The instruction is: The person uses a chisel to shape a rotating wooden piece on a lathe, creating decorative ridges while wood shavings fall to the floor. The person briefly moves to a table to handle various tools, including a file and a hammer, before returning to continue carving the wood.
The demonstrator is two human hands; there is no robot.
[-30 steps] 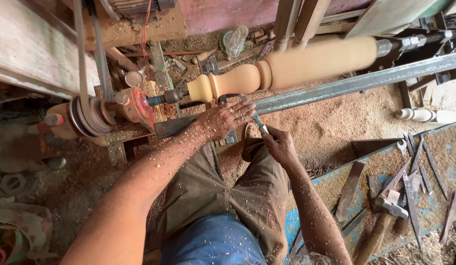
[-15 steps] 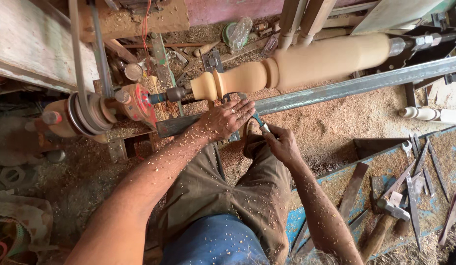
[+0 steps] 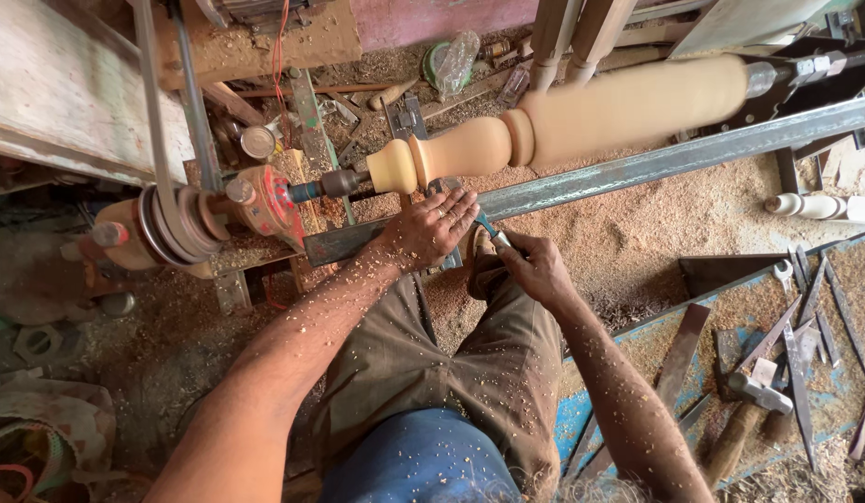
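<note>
Over a sawdust-strewn floor, the left hand (image 3: 431,226) presses flat and the right hand (image 3: 535,268) closes around the chisel (image 3: 489,229) at the steel rail's (image 3: 637,168) front edge (fingers close to the wooden spindle (image 3: 563,126)), so a dig-in may jerk it.

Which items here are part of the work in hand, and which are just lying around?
In use:
left hand on the steel rest bar
right hand gripping the chisel
turned wooden spindle on the lathe
belt pulley

Lying about:
hammer
flat files
white turned piece
</note>
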